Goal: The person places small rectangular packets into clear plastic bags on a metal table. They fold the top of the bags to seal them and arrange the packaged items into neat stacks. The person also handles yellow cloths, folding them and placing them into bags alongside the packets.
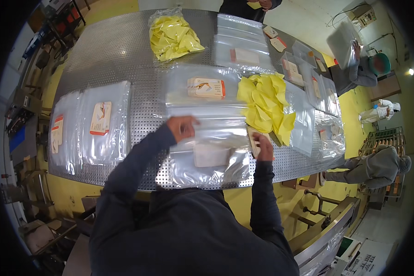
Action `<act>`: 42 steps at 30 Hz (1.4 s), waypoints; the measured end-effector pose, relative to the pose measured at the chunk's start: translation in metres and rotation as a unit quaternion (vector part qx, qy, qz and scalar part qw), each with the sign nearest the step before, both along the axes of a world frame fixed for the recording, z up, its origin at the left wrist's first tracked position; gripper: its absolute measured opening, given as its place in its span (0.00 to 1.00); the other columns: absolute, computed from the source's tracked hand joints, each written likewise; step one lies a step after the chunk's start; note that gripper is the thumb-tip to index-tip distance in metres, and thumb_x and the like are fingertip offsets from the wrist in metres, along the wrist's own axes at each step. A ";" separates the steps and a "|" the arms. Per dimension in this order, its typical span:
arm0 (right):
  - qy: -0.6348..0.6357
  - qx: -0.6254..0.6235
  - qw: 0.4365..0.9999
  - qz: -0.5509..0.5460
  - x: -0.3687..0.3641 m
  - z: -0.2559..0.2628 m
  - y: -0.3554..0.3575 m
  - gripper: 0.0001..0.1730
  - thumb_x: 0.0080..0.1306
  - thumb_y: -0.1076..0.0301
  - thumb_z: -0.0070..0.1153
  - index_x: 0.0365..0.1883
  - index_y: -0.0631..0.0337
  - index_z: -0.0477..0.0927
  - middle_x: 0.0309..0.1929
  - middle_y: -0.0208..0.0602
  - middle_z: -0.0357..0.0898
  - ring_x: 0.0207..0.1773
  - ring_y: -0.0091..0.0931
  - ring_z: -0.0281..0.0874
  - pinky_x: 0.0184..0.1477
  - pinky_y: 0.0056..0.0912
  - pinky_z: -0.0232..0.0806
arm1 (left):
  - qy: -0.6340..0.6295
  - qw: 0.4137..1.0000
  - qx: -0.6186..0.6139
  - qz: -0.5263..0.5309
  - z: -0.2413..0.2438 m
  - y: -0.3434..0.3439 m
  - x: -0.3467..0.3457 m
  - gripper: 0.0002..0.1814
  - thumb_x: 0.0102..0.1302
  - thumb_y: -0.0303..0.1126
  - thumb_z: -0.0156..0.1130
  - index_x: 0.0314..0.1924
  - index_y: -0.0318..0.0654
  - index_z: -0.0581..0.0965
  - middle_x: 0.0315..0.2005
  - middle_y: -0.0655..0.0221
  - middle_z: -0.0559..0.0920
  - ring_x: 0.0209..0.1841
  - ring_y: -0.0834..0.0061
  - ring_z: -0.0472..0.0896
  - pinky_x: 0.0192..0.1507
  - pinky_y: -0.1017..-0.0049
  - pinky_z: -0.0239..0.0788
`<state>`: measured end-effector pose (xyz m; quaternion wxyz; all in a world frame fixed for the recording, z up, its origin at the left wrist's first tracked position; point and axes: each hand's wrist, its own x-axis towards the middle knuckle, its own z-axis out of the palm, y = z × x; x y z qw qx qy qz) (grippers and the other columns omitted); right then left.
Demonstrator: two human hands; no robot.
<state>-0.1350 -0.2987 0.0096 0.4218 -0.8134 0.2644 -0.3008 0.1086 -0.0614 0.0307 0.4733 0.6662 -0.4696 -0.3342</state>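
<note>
My left hand (pixel 182 127) is over the left edge of the clear plastic bags (pixel 220 132) stacked before me, fingers curled; whether it grips a bag edge cannot be told. A pale card (pixel 211 155) lies on or in the nearest bag, its printed side not showing. My right hand (pixel 263 145) has its fingers on a small stack of cards (pixel 254 139) at the right edge of these bags. Just beyond that hand lies a heap of yellow paper pieces (pixel 267 103). Further back, printed cards with a red edge (pixel 206 87) rest on more clear bags.
The perforated metal table (pixel 141 114) also carries bags with cards (pixel 105 120) at left, a plastic bag of yellow pieces (pixel 174 34) at the back, and clear boxes (pixel 292 67) at right. One person stands across the table; several others are at the right.
</note>
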 end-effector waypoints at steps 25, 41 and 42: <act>0.223 0.094 0.938 -0.247 -0.106 -0.082 -0.075 0.15 0.48 0.65 0.67 0.26 0.69 0.81 0.19 0.35 0.78 0.21 0.22 0.71 0.29 0.27 0.66 | -0.156 0.935 -0.095 0.305 -0.035 0.024 -0.093 0.26 0.54 0.25 0.61 0.54 0.34 0.67 0.52 0.53 0.70 0.57 0.55 0.66 0.59 0.64 0.56; 0.001 0.375 0.927 -0.030 -0.001 0.013 0.139 0.07 0.57 0.75 0.59 0.32 0.70 0.77 0.27 0.37 0.79 0.28 0.21 0.76 0.33 0.21 0.69 | 0.433 0.849 -0.088 0.291 -0.022 -0.004 -0.144 0.12 0.57 0.21 0.61 0.41 0.24 0.74 0.33 0.58 0.81 0.33 0.72 0.81 0.33 0.77 0.76; 0.031 0.354 0.934 -0.027 -0.001 0.012 0.140 0.07 0.58 0.75 0.59 0.32 0.70 0.77 0.27 0.38 0.79 0.28 0.22 0.76 0.33 0.21 0.70 | 0.419 0.856 -0.084 0.292 -0.019 -0.002 -0.144 0.12 0.56 0.21 0.61 0.40 0.23 0.74 0.32 0.58 0.81 0.32 0.72 0.81 0.33 0.77 0.76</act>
